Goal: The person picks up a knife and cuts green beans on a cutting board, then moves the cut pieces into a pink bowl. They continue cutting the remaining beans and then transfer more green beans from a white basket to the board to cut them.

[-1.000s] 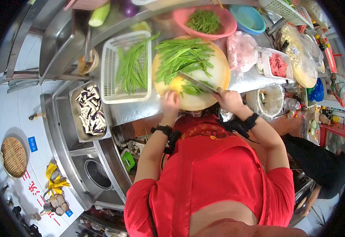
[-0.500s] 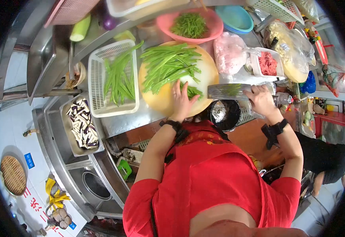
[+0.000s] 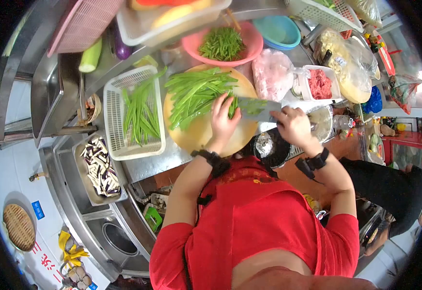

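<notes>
My right hand [image 3: 294,126] grips a broad-bladed cleaver [image 3: 258,110] near its handle, with the blade pointing left over the round cutting board [image 3: 242,137]. The fingers of my left hand [image 3: 223,121] are curled over a small bunch of green beans [image 3: 232,104], right beside the blade's tip end. A large pile of long green beans [image 3: 191,94] covers the far left of the board. More whole beans [image 3: 140,113] lie in a white plastic basket [image 3: 108,116] to the left. Finely cut green pieces [image 3: 222,45] fill a pink bowl [image 3: 191,50] behind the board.
Right of the board are a plastic bag [image 3: 272,75] of pale pink contents and a white tub with minced meat [image 3: 319,84]. Blue bowls [image 3: 278,31] stand behind. A metal tray of cut eggplant [image 3: 99,166] is at left. A person in black [image 3: 390,193] is at right.
My left hand has shifted up the board to the edge of the pile. The cleaver has come left and turned, its tip end now close to my left fingers. The camera view has tilted slightly.
</notes>
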Available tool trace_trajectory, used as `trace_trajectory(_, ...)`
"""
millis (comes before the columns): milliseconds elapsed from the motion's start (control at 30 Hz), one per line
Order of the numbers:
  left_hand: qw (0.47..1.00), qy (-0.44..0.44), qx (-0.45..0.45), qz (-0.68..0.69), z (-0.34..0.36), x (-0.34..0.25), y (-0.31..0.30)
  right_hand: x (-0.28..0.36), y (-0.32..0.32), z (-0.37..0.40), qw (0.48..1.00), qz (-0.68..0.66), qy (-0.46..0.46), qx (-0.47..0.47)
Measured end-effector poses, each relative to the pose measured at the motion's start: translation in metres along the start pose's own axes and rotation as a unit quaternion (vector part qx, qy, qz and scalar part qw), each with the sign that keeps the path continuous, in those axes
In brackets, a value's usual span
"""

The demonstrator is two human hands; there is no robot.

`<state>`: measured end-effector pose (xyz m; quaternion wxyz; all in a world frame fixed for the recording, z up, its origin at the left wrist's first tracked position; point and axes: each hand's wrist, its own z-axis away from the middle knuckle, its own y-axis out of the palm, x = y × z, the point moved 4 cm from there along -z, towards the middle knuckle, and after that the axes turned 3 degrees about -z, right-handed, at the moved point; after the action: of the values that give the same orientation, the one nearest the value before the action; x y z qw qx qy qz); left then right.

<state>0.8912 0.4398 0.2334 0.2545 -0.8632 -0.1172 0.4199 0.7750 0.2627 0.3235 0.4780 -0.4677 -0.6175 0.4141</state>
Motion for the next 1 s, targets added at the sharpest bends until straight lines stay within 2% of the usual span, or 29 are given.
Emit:
trace_trajectory(167,0.995,0.08,0.024,0.054,-0.13,-0.001,0.022,-0.031,-0.056,-0.074,0.998,0.024,0.021,-0.052)
trace_trajectory(233,0.996,0.024,0.06,0.053,-0.176,0.02,0.043,-0.038,-0.062,-0.105,0.996,0.065,0.049,-0.022)
trace_trajectory(267,0.996,0.029,0.058,0.056,-0.187,0.015,0.047,-0.043,-0.057,-0.118,0.994,0.088,0.067,-0.005)
trace_trajectory(333,0.987,0.042,0.096,-0.125,-0.206,0.002,0.058,-0.05,-0.044,-0.138,0.99,0.113,0.087,0.024)
trace_trajectory(367,0.99,0.093,0.083,-0.072,-0.206,-0.011,0.064,-0.049,-0.039,-0.147,0.989,0.114,0.091,0.037)
trace_trajectory(433,0.975,0.146,0.091,-0.141,-0.196,-0.01,0.086,-0.043,-0.042,-0.156,0.989,0.096,0.102,0.055)
trace_trajectory(467,0.985,0.11,0.074,-0.107,-0.201,-0.012,0.084,-0.042,-0.041,-0.158,0.988,0.104,0.093,0.065)
trace_trajectory(500,0.985,0.11,0.078,-0.106,-0.203,-0.005,0.083,-0.04,-0.041,-0.158,0.987,0.111,0.085,0.074)
trace_trajectory(567,0.944,-0.03,0.163,-0.284,-0.207,0.035,0.075,-0.041,-0.047,-0.15,0.985,0.1,0.108,0.084)
trace_trajectory(600,0.944,-0.031,0.163,-0.285,-0.207,0.05,0.069,-0.045,-0.052,-0.144,0.986,0.097,0.117,0.063)
trace_trajectory(667,0.94,0.018,0.099,-0.326,-0.207,0.07,0.05,-0.053,-0.061,-0.131,0.988,0.093,0.119,0.021)
trace_trajectory(767,0.95,0.021,0.074,-0.302,-0.206,0.085,0.019,-0.058,-0.073,-0.105,0.987,0.064,0.149,0.012)
trace_trajectory(833,0.985,-0.032,0.033,-0.166,-0.196,0.1,-0.004,-0.055,-0.074,-0.081,0.986,-0.019,0.164,0.037)
trace_trajectory(900,0.982,-0.058,0.073,-0.164,-0.176,0.093,-0.03,-0.059,-0.054,-0.051,0.98,-0.082,0.174,0.053)
trace_trajectory(967,0.988,-0.04,0.102,-0.107,-0.146,0.095,-0.047,-0.052,-0.021,-0.023,0.939,-0.271,0.154,0.146)
trace_trajectory(1000,0.977,-0.078,0.17,-0.106,-0.125,0.101,-0.05,-0.039,-0.009,-0.011,0.915,-0.297,0.191,0.196)
